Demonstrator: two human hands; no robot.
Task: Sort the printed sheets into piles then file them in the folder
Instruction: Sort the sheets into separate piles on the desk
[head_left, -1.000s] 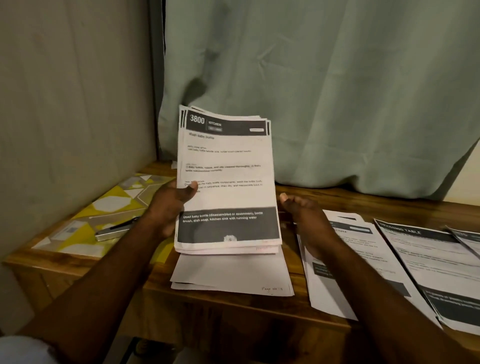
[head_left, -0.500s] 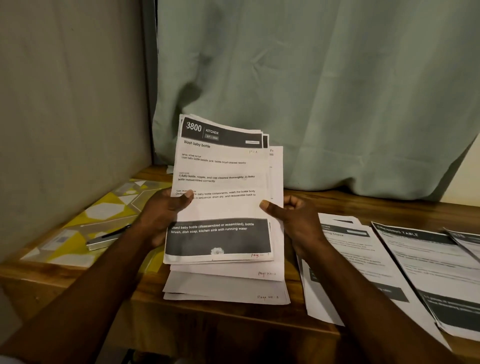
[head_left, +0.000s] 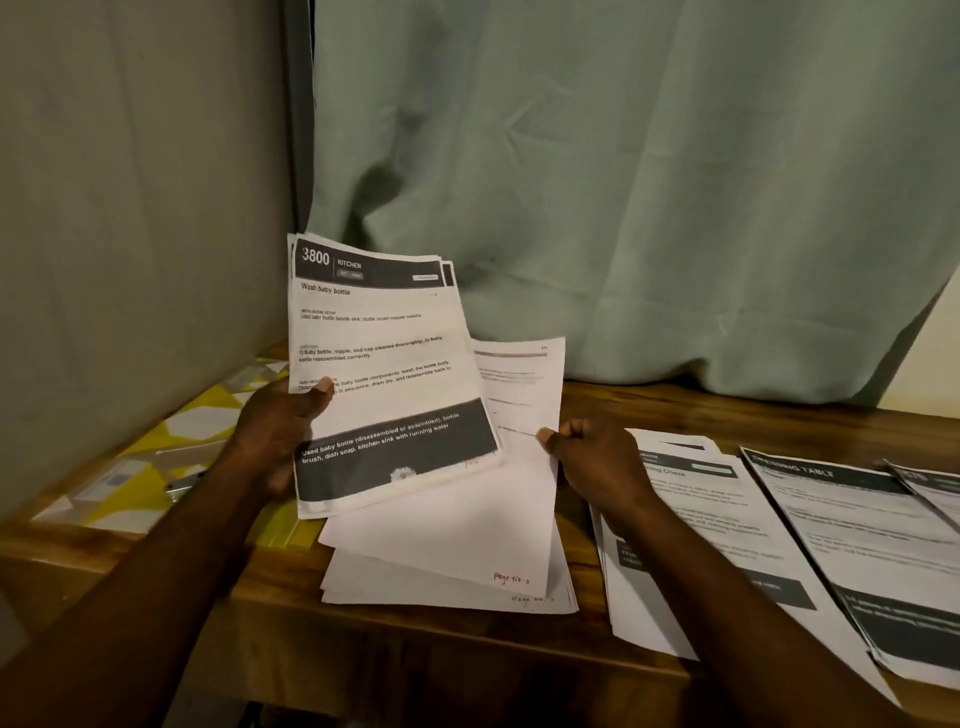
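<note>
My left hand (head_left: 275, 431) grips a stack of printed sheets (head_left: 384, 364) by its left edge, thumb on the top page headed "3800 KITCHEN, Wash baby bottle". The stack is lifted and tilted over the desk. My right hand (head_left: 592, 457) pinches the right edge of a single sheet (head_left: 519, 415), pulled out from behind the stack and lying mostly blank side up. Below it a small pile of sheets (head_left: 447, 582) rests face down on the wooden desk (head_left: 467, 649), with red handwritten page numbers at its corner. The yellow patterned folder (head_left: 171, 452) lies at the left under my left hand.
To the right lie separate piles of printed sheets (head_left: 691, 535), one headed "DRESSING TABLE" (head_left: 857, 530), and another at the far right edge (head_left: 935, 488). A green curtain (head_left: 623, 182) hangs behind the desk and a wall (head_left: 130, 208) closes the left side. A pen-like object (head_left: 182, 483) lies on the folder.
My right hand closed on one sheet and drew it right and down from behind the stack. The left hand tilted the stack to the left.
</note>
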